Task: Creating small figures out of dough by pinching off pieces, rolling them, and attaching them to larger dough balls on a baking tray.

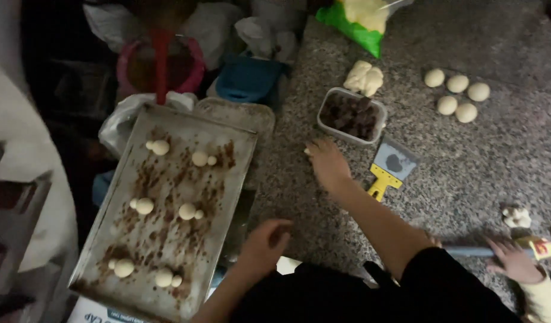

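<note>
My right hand [327,163] reaches across the speckled stone counter [478,161], fingers spread and low, just in front of a clear tub of dark filling [352,115]. A small pale bit shows at its fingertips. My left hand [264,240] hovers with curled fingers by the right edge of a stained metal baking tray [227,179]. Whether it grips anything is unclear. On the tray lie several dough shapes [187,210], each a ball with a smaller ball attached.
A yellow-handled scraper [390,167] lies right of my right hand. Several dough balls [456,94] and a dough lump [364,78] sit farther back, beside a green bag [353,27]. Another person's small hand [513,261] holds a blue-handled tool at the right.
</note>
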